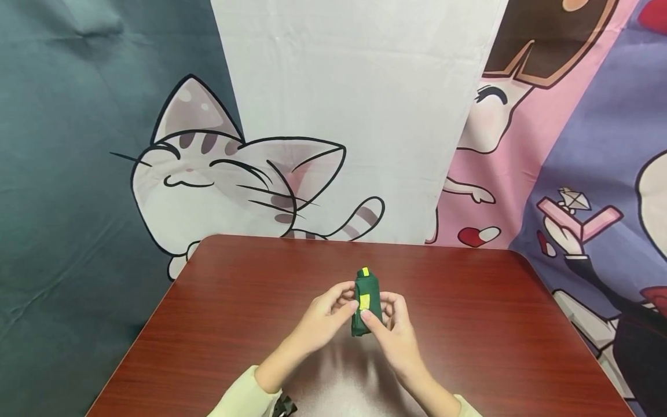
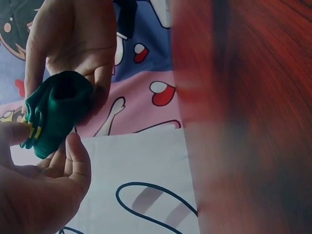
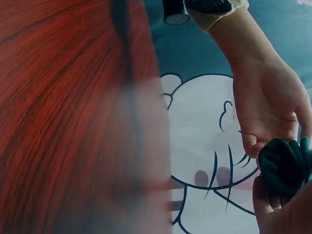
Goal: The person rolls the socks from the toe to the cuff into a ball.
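Note:
Above the table, both hands hold a rolled-up bundle of dark green cloth (image 1: pixel 372 292) with yellow patches on its front and top end. My left hand (image 1: pixel 320 324) grips its left side, thumb on the front by the yellow patch and fingers behind. From the right, my right hand (image 1: pixel 398 341) holds it with the thumb pressed on the front below that patch. In the left wrist view the green bundle (image 2: pixel 61 107) shows its end, with a dark hollow and layered folds. The right wrist view catches the cloth (image 3: pixel 282 165) between both hands, partly cut off by the frame edge.
A reddish-brown wooden table (image 1: pixel 234 301) with rounded far corners lies under the hands. Behind it hangs a cloth backdrop (image 1: pixel 354 75) printed with a cartoon cat and figures. A small black device (image 1: pixel 284 406) sits at the left wrist near the pale sleeve (image 1: pixel 245 394).

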`<state>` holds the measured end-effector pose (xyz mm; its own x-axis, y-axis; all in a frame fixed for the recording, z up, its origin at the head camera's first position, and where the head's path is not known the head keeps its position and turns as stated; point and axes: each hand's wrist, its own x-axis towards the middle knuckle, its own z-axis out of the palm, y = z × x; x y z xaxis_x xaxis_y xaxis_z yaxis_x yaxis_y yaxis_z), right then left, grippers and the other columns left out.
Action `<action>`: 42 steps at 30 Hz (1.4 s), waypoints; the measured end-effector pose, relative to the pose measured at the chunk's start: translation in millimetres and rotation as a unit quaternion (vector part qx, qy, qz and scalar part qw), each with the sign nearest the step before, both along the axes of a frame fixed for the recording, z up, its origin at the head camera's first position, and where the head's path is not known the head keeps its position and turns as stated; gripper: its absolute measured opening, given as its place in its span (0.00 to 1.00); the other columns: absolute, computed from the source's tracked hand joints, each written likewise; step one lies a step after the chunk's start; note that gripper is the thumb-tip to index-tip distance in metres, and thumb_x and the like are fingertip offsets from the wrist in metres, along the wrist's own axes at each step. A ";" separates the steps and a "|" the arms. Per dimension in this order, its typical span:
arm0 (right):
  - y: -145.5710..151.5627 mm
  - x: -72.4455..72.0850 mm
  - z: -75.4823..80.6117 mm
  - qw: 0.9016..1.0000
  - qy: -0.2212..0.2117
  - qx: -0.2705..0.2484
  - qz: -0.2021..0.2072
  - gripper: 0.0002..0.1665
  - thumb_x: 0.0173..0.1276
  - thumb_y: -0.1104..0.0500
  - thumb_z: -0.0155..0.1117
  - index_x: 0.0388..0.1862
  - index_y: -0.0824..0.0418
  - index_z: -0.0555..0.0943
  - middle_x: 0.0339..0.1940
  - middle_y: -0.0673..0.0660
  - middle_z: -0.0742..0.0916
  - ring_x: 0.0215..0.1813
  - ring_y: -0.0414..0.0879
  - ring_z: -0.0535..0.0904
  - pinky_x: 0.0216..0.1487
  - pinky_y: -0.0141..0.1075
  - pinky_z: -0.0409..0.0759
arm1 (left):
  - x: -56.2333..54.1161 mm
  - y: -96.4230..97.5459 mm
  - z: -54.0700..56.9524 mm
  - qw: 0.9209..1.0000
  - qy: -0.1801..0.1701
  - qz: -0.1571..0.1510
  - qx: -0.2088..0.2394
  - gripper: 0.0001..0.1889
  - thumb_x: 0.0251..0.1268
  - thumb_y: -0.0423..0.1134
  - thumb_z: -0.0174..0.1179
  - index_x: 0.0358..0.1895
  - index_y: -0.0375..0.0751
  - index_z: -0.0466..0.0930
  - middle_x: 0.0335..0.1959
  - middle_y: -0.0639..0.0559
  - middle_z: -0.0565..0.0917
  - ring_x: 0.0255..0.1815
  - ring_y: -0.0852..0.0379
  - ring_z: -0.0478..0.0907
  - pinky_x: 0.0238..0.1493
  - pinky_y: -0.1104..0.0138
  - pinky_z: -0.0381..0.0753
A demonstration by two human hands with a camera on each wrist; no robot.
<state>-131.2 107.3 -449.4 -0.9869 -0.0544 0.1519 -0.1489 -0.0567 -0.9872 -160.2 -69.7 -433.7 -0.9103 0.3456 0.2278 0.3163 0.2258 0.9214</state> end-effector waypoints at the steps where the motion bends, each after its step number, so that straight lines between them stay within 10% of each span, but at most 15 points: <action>1: 0.3 0.1 0.1 1.000 0.004 0.010 -0.003 0.26 0.71 0.64 0.66 0.63 0.62 0.66 0.47 0.61 0.83 0.46 0.45 0.86 0.45 0.34 0.85 | -0.1 -0.4 0.2 1.000 0.000 -0.004 0.002 0.21 0.76 0.40 0.57 0.67 0.36 0.74 0.51 0.44 0.84 0.47 0.49 0.81 0.47 0.67 0.82; 20: 0.5 3.5 8.4 0.999 0.037 0.036 -0.014 0.13 0.72 0.64 0.65 0.52 0.64 0.74 0.40 0.58 0.81 0.39 0.43 0.82 0.39 0.34 0.84 | -5.8 -10.0 -0.6 0.990 -0.048 -0.109 0.071 0.25 0.75 0.38 0.56 0.67 0.25 0.69 0.58 0.33 0.82 0.58 0.51 0.82 0.57 0.69 0.80; 27: 6.1 -1.1 15.7 0.990 0.092 0.099 -0.048 0.13 0.69 0.65 0.68 0.50 0.64 0.77 0.40 0.55 0.79 0.41 0.41 0.79 0.43 0.30 0.80 | -5.0 -13.1 -3.0 0.992 -0.040 -0.092 0.074 0.24 0.73 0.34 0.56 0.66 0.23 0.69 0.56 0.31 0.82 0.56 0.52 0.83 0.56 0.70 0.80; 31: 11.6 -4.6 24.7 0.968 0.174 0.171 -0.052 0.14 0.66 0.66 0.71 0.48 0.61 0.79 0.38 0.51 0.80 0.40 0.41 0.78 0.41 0.30 0.80 | -5.2 -11.6 -4.3 0.995 -0.042 -0.066 0.063 0.23 0.71 0.34 0.58 0.65 0.26 0.72 0.55 0.34 0.83 0.57 0.46 0.83 0.55 0.71 0.80; 36: 12.7 -5.2 36.4 0.918 0.272 0.286 -0.047 0.15 0.63 0.63 0.74 0.45 0.55 0.80 0.34 0.45 0.79 0.34 0.37 0.76 0.35 0.30 0.80 | -5.9 -9.1 -6.4 0.997 -0.036 -0.047 0.043 0.21 0.72 0.36 0.60 0.63 0.28 0.74 0.54 0.37 0.85 0.55 0.45 0.83 0.54 0.69 0.82; 42: 7.7 -5.6 42.0 0.874 0.308 0.371 -0.063 0.16 0.58 0.58 0.78 0.40 0.54 0.79 0.31 0.45 0.78 0.30 0.34 0.76 0.31 0.26 0.77 | -4.4 -5.8 -7.7 0.998 -0.045 -0.033 0.025 0.22 0.73 0.42 0.62 0.62 0.32 0.76 0.52 0.42 0.86 0.52 0.53 0.85 0.53 0.69 0.83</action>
